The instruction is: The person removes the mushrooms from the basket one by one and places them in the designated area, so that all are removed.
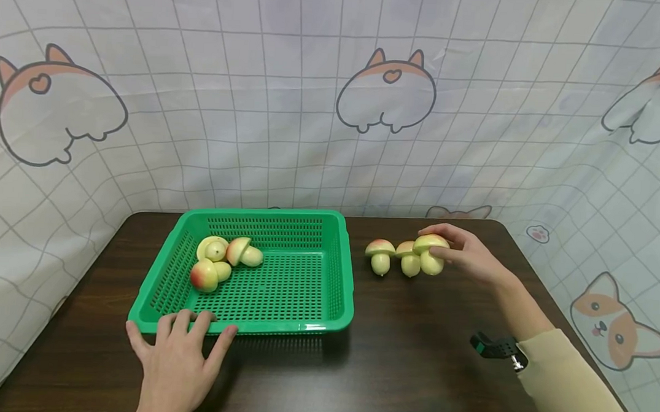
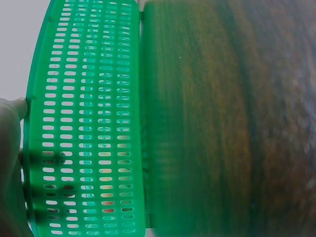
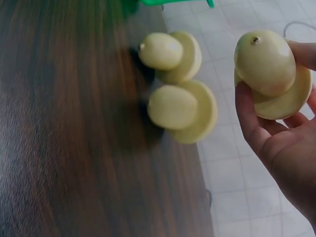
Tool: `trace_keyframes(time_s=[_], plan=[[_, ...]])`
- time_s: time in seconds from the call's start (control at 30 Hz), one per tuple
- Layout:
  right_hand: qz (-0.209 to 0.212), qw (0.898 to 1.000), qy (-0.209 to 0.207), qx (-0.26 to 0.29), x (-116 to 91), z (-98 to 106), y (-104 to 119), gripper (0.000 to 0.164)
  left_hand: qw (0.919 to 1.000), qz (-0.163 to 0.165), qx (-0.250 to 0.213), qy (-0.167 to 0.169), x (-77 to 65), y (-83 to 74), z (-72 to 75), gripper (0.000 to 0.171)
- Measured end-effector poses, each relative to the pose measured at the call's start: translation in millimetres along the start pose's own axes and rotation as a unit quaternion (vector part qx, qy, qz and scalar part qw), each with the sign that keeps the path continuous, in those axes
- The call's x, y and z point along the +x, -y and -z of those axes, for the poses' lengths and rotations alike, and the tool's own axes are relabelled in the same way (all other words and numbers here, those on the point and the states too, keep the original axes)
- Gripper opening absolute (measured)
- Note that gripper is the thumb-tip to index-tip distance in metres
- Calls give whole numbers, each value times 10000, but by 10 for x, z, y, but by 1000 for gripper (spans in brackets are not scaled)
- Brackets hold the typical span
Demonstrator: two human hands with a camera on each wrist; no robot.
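The right hand (image 1: 466, 252) has its thumb and fingers clamped on a pale yellow, glossy mushroom-shaped piece (image 3: 269, 69) over the right part of the surface, while the left hand (image 1: 182, 356) is spread along the basket's near rim at its left end, fingers bent over the edge. Behind everything hangs a white backdrop (image 1: 288, 143) with grey grid lines and orange-and-white corgi drawings; before it lies the dark brown wood-grain surface (image 1: 400, 369). On the left of this sits the green plastic basket (image 1: 333, 325), rectangular, with slotted walls. A pale yellow sleeve (image 1: 571, 382) covers the right forearm. Inside the basket, toward its left side, three yellow mushroom pieces with red-tinged caps (image 1: 243, 252) lie huddled together. To the basket's right, two similar mushroom pieces (image 1: 380, 257) rest side by side, caps meeting or nearly so, stem ends toward the person; the right wrist view shows the gripped piece apart from them.
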State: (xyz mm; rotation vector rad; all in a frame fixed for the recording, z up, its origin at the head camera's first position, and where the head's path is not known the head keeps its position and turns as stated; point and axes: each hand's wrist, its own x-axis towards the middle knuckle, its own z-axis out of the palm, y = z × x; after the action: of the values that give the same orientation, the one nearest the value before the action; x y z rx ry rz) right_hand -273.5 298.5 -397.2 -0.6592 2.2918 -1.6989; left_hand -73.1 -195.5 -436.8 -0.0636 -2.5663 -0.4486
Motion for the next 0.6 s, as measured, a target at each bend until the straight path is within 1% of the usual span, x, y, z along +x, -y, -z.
trace_keyframes(time_s=[0.13,0.4,0.6], plan=[[-45,9999,-97,-10,-32,50,-86,44,10000,12,31,35,3,0,6,46],[-250,9991,-295,184,-84,106,-240,44,10000,7,35,11,0,-4,7,46],[-342,9981,-451,256,-121,164,-346,43,10000,48,39,74,3,-10,10,47]])
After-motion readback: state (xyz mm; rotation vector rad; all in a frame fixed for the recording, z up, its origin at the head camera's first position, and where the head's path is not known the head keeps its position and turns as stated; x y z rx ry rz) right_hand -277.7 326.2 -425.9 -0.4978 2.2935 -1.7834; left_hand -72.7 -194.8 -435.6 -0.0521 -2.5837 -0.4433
